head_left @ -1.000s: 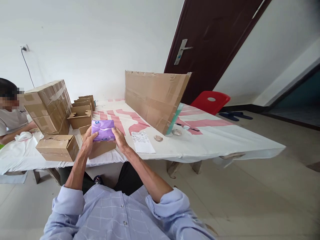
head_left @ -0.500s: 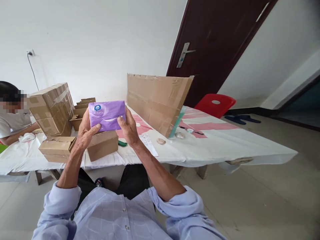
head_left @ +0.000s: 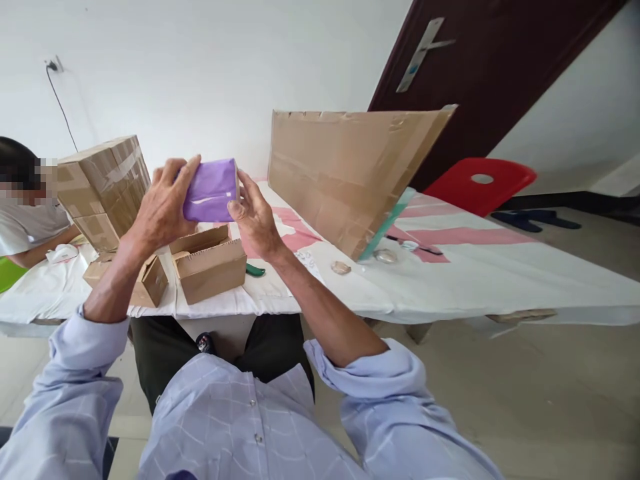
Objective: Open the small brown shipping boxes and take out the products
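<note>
Between my two hands, above the table, is a purple tissue pack (head_left: 213,190), its white slit facing me. My left hand (head_left: 163,207) lies over the pack's left side, fingers bent at the top edge. On the pack's right end, my right hand (head_left: 255,217) grips with the thumb in front and the fingers behind. Just below stands an open cardboard box (head_left: 215,273) with its flaps up. Left of that, a second small cardboard box (head_left: 150,283) is partly hidden by my left forearm.
A large cardboard panel (head_left: 350,180) stands upright on the white-covered table (head_left: 475,287). Stacked taped cartons (head_left: 105,187) rise at left, beside a seated person (head_left: 30,220). A green object (head_left: 255,270), a small round item (head_left: 341,267) and a red chair (head_left: 480,183) are farther right.
The tissue pack has turned and risen slightly. My left hand has shifted from its lower corner to over its left side. The open box now shows more fully below, as the whole view shifts.
</note>
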### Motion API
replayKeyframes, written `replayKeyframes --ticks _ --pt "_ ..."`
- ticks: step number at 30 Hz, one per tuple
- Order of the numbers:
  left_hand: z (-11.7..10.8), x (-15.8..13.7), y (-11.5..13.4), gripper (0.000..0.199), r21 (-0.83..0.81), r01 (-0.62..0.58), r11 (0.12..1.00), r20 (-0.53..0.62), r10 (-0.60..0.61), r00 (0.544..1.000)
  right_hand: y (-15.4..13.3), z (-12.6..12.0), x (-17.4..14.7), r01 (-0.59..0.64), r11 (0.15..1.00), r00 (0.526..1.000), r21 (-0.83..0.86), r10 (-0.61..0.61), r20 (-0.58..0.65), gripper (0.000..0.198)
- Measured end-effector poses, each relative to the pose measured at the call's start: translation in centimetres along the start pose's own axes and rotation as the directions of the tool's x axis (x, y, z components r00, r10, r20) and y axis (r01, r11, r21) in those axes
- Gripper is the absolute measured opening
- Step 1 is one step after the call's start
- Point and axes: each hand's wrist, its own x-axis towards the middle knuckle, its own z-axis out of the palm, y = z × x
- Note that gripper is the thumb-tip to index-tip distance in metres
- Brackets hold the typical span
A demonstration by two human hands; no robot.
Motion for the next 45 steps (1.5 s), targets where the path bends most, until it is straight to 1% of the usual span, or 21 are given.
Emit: replayKeyframes --ticks 3,5,7,10,12,14,16,20,22,24,29,32,34,36,37,38,40,41,42,43,45 --pt "-1.1 0.6 -3.3 0.12 0.059 0.007 0.998 0.049 -0.01 0.999 3.5 -2.4 0.1 -0.069 0.997 0.992 -0.021 0.071 0.1 0.099" --pt "-1.7 0.7 -6.0 0.126 0.102 0.035 0.994 0.084 -0.043 0.996 6.7 -3.8 -0.1 -0.181 0.981 0.974 -0.064 0.188 0.129 0.1" --pt "-1.7 0.6 -8.8 0.123 0.117 0.088 0.989 0.094 -0.099 0.991 9.8 -4.4 -0.4 -0.326 0.941 0.929 -0.086 0.336 0.154 0.101" --pt "-0.5 -0.1 -13.0 0.116 0.115 0.179 0.977 0.133 -0.193 0.972 13.5 -4.1 -0.9 -0.481 0.874 0.855 -0.071 0.486 0.182 0.091" --pt "1.1 -0.9 -15.4 0.112 0.154 0.242 0.958 0.23 -0.273 0.934 14.8 -3.7 -1.3 -0.503 0.863 0.84 -0.051 0.502 0.204 0.073" --pt "3.0 -2.1 -17.4 0.106 0.197 0.307 0.931 0.35 -0.36 0.865 15.1 -3.6 -1.8 -0.497 0.867 0.842 -0.043 0.494 0.217 0.057" --pt "5.0 -3.4 -19.0 0.1 0.209 0.355 0.911 0.451 -0.412 0.792 14.7 -3.7 -2.6 -0.468 0.881 0.858 -0.064 0.471 0.205 0.048" --pt "8.9 -5.8 -21.2 0.087 0.181 0.401 0.898 0.597 -0.424 0.681 11.8 -4.3 -4.5 -0.397 0.912 0.89 -0.107 0.411 0.2 0.038" --pt "10.6 -6.2 -21.8 0.083 0.161 0.428 0.889 0.651 -0.422 0.631 10.2 -4.4 -5.4 -0.398 0.912 0.886 -0.098 0.41 0.216 0.036" --pt "12.3 -6.2 -22.1 0.08 0.14 0.444 0.885 0.673 -0.414 0.613 9.1 -4.3 -6.0 -0.404 0.911 0.881 -0.087 0.413 0.229 0.034" --pt "15.1 -5.1 -22.0 0.08 0.136 0.481 0.866 0.574 -0.465 0.674 9.2 -4.0 -6.2 -0.449 0.889 0.857 -0.085 0.456 0.239 0.039" --pt "14.3 -4.3 -21.8 0.077 0.13 0.499 0.857 0.483 -0.494 0.723 10.9 -3.7 -5.6 -0.49 0.869 0.846 -0.075 0.494 0.198 0.041" --pt "12.3 -4.0 -21.1 0.067 0.066 0.501 0.863 0.378 -0.486 0.788 12.4 -3.4 -5.0 -0.522 0.851 0.835 -0.058 0.524 0.166 0.042" --pt "9.3 -3.9 -19.4 0.052 -0.079 0.484 0.872 0.181 -0.465 0.867 14.0 -3.1 -4.0 -0.55 0.834 0.823 -0.051 0.551 0.135 0.041" --pt "7.6 -4.0 -17.9 0.045 -0.138 0.463 0.875 0.093 -0.454 0.886 14.8 -2.9 -3.4 -0.556 0.829 0.821 -0.053 0.559 0.117 0.04" --pt "6.0 -4.2 -16.2 0.037 -0.175 0.447 0.877 0.007 -0.452 0.892 15.7 -2.7 -2.8 -0.557 0.828 0.823 -0.062 0.56 0.096 0.04" --pt "3.5 -5.2 -11.9 0.023 -0.226 0.447 0.865 -0.123 -0.481 0.868 17.4 -2.1 -1.4 -0.547 0.831 0.831 -0.098 0.554 0.058 0.038" --pt "2.8 -6.0 -9.5 0.017 -0.248 0.454 0.856 -0.146 -0.497 0.856 18.2 -1.7 -0.8 -0.542 0.832 0.834 -0.118 0.55 0.044 0.036" --pt "2.7 -6.9 -7.2 0.012 -0.271 0.458 0.847 -0.121 -0.502 0.857 18.9 -1.2 -0.1 -0.54 0.831 0.836 -0.135 0.548 0.036 0.035" --pt "3.1 -8.0 -5.2 0.01 -0.307 0.457 0.835 -0.059 -0.496 0.866 19.6 -0.7 0.5 -0.539 0.829 0.835 -0.148 0.549 0.032 0.034" --pt "5.4 -10.3 -2.3 0.011 -0.36 0.501 0.787 0.16 -0.477 0.864 20.7 0.8 1.7 -0.544 0.823 0.831 -0.163 0.555 0.031 0.032"
